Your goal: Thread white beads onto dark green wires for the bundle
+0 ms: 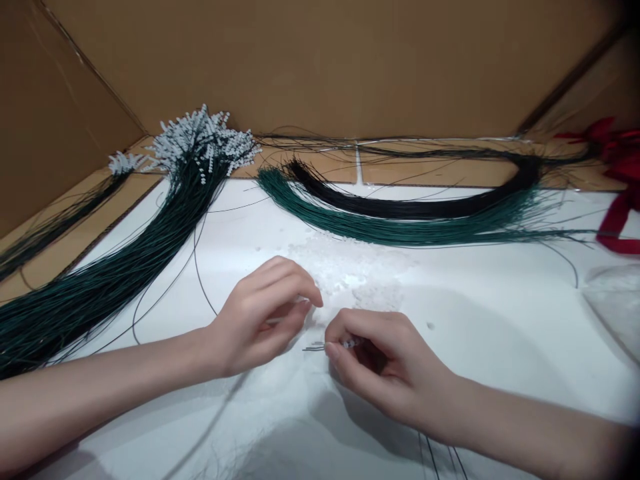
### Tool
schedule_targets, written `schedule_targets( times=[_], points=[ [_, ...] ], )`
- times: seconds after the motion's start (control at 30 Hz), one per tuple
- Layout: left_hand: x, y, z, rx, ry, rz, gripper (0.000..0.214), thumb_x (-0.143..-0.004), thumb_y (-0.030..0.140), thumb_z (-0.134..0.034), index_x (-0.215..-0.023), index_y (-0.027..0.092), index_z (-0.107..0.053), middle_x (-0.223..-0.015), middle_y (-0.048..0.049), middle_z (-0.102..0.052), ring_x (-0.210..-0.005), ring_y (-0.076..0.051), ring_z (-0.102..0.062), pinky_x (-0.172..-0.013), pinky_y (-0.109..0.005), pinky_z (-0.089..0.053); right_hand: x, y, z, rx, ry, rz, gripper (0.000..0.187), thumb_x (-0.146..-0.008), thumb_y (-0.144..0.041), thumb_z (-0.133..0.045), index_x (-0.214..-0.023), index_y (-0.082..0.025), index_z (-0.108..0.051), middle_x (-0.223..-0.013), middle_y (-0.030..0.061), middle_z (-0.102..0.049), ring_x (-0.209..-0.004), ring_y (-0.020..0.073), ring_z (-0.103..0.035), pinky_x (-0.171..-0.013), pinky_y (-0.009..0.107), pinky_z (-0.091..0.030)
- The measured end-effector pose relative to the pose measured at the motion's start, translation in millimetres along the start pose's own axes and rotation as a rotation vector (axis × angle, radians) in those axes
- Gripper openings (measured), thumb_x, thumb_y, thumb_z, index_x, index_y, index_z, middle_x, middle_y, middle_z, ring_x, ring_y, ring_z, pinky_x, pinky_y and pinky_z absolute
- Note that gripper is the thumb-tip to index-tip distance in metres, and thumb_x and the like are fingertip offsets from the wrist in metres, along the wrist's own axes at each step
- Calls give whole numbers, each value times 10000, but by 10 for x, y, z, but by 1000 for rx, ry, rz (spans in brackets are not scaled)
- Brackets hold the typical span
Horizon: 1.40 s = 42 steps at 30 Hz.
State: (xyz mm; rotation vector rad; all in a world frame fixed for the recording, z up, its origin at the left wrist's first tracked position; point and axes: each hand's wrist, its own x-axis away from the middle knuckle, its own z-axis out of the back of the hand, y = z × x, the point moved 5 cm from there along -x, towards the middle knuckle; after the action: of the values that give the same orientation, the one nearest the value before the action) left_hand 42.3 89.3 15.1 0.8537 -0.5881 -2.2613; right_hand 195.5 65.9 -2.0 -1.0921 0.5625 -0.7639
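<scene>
My right hand (385, 360) pinches a few thin dark wires between thumb and forefinger. Their short ends (313, 348) stick out to the left of the fingertips. White beads (351, 343) show on the wires just behind the pinch, and dark wire tails (431, 457) hang below the wrist. Up and to the left, my left hand (270, 313) hovers with bent fingers, forefinger and thumb tips slightly apart; I make out nothing between them. Close beyond both hands, small clear-white loose beads (377, 295) are scattered over the white surface (480, 347).
A thick bundle of green wires (135, 260) with white beaded tips (200, 143) lies at left. Behind the beads are a green wire bundle (400, 230) and a black wire bundle (425, 208). Red ribbon (620, 220) and a clear bag (617, 307) sit at right. Cardboard walls (320, 67) enclose the back.
</scene>
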Motion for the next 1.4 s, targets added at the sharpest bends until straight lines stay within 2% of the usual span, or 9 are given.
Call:
schedule_targets(
  times=[0.13,0.33,0.57,0.77,0.97,1.07,1.2,1.4],
  points=[
    [-4,-42,-16,-120,33,36,180,-853,79,-545,-989,182,-600,-1030,-71,-631,-1041,-212,-538,-937,-374,-428,-4,-11,7,1,3,-1,160,-900,-165,-508,-740,-169,-509,-589,-59,-431,-512,51,-364,-498,176,-316],
    [-7,-82,-27,-164,11,134,208,-848,60,-529,-997,190,-595,-1019,-47,-636,-1027,-205,-521,-891,-348,-431,-12,-15,8,1,16,10,154,-894,-160,-516,-740,-166,-511,-590,-64,-440,-515,41,-368,-510,162,-321],
    [-13,-83,-25,-151,23,129,186,-867,38,-522,-943,188,-602,-922,-31,-636,-970,-185,-508,-849,-319,-426,7,8,2,-5,10,5,156,-903,-163,-508,-747,-171,-509,-598,-62,-441,-526,46,-370,-511,167,-317],
    [-26,-103,-40,-162,-12,142,187,-882,53,-520,-974,194,-601,-927,-29,-641,-964,-188,-491,-855,-326,-416,-4,7,1,2,17,4,143,-887,-157,-521,-745,-173,-516,-595,-60,-445,-521,49,-383,-508,172,-323],
    [-15,-87,-18,-181,7,120,192,-915,60,-488,-965,204,-605,-892,-29,-655,-922,-190,-481,-849,-340,-412,-14,6,2,-16,50,13,126,-856,-157,-563,-737,-169,-520,-586,-66,-437,-504,42,-376,-488,164,-317],
    [-2,-60,11,-104,67,67,198,-915,46,-485,-985,199,-589,-894,-35,-639,-895,-172,-512,-805,-317,-429,-16,19,7,-25,62,6,118,-865,-167,-564,-751,-167,-534,-581,-67,-429,-504,44,-368,-479,165,-307],
    [29,-52,31,167,117,23,199,-904,56,-522,-1037,193,-577,-932,-51,-618,-848,-144,-576,-726,-280,-472,-6,34,15,-48,80,-12,116,-900,-198,-543,-788,-169,-545,-584,-66,-415,-511,50,-355,-479,171,-300],
    [39,-85,47,313,121,57,129,-906,110,-562,-980,187,-634,-925,-78,-654,-885,-171,-626,-759,-314,-515,6,35,26,-80,101,-40,81,-911,-205,-530,-848,-175,-572,-573,-70,-380,-505,62,-335,-473,191,-287]
  ],
)
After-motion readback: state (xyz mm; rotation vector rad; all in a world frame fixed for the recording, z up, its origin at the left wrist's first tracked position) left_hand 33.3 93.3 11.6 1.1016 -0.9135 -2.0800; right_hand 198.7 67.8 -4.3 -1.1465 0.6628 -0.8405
